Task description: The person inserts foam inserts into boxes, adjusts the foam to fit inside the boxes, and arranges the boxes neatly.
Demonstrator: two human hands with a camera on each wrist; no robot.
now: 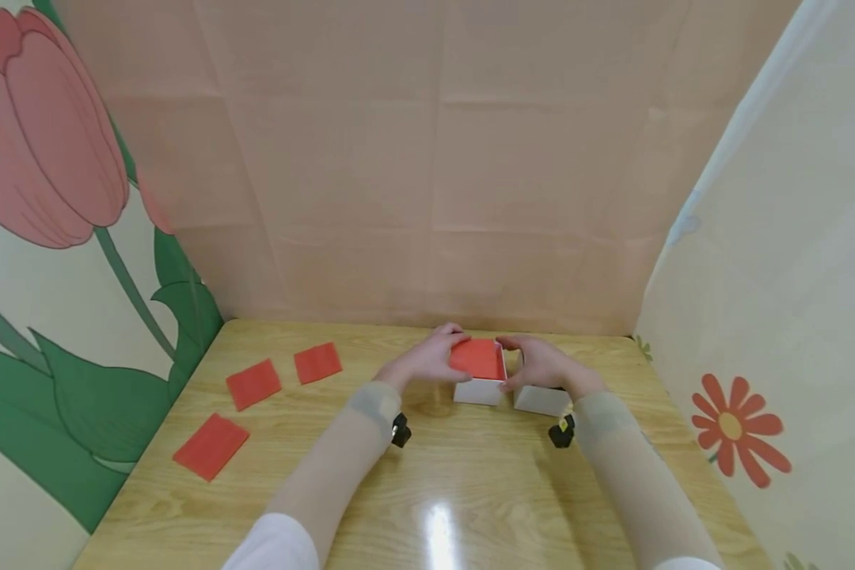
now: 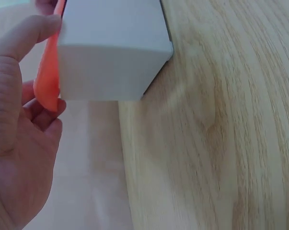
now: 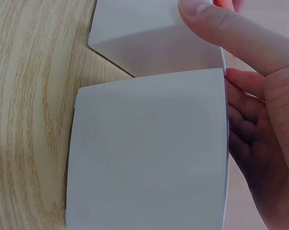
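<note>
The left hand [image 1: 429,358] is pinching a red sheet [image 1: 479,359] on top of the box [image 1: 478,393] (a white one); the right hand [image 1: 543,364] is holding the box's side.

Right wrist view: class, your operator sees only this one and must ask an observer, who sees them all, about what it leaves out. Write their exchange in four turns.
Operator: I see the right hand by two boxes. What else is on the table?
Observer: Three red sheets lie apart from one another, off to the left of the left hand.
Operator: And what is at the top of the left box? I catch only a sliver of red.
Observer: In the head view, a red piece covers most of what shows of its top.
</note>
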